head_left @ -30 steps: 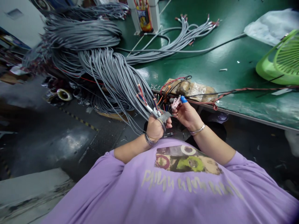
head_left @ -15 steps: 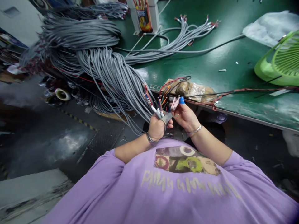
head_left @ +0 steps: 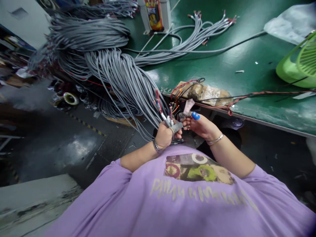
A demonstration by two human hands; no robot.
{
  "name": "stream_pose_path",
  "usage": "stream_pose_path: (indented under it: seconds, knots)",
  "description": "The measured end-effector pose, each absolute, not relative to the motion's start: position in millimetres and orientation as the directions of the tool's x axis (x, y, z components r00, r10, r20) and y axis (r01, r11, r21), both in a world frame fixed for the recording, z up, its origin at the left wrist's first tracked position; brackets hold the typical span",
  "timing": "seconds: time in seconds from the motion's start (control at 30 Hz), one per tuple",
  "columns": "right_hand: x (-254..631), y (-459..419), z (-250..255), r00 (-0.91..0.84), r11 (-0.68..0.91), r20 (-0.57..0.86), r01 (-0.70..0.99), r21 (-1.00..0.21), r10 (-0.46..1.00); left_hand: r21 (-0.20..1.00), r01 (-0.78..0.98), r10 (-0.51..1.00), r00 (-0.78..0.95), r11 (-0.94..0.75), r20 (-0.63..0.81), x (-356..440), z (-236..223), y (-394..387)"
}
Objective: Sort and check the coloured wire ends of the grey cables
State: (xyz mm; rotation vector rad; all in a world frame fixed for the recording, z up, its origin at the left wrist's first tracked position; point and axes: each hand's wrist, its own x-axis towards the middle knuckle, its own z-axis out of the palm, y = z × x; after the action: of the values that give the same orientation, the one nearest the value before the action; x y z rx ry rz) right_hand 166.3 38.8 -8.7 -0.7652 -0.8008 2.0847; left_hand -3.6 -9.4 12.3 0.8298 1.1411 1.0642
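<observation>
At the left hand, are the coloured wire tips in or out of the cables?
Out: coloured wires poke up, visibly separate, past the cable ends gripped in the left hand.

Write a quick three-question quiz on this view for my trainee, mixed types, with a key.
1. Multiple choice: What does the left hand hold?
A) the plastic bag
B) cables with coloured wires spreading from their ends
C) the green fan

2. True or false: The blue finger cover is on the left hand.

3. Fill in the blank: The loose cables at the back lie on a table with a ____ top.

Key:
1. B
2. False: the blue finger cover is on the thumb of the right hand.
3. green
</observation>
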Motion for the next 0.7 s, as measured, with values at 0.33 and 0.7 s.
stream_pose_path:
  seconds: [0.33,0.7]
  knots:
    - [162.2,28.6,12.7,-0.48,-0.26,-0.118,-0.242,-0.935,0.869,0.933,-0.092,0.927,0.187,0.347,-0.326,-4.8,19.1,-12.7]
    - [168.4,30.5,15.6,-0.535,-0.24,-0.099,-0.201,-0.95,0.839,0.93,-0.063,0.914,0.22,0.362,-0.341,-5.2,23.6,-13.7]
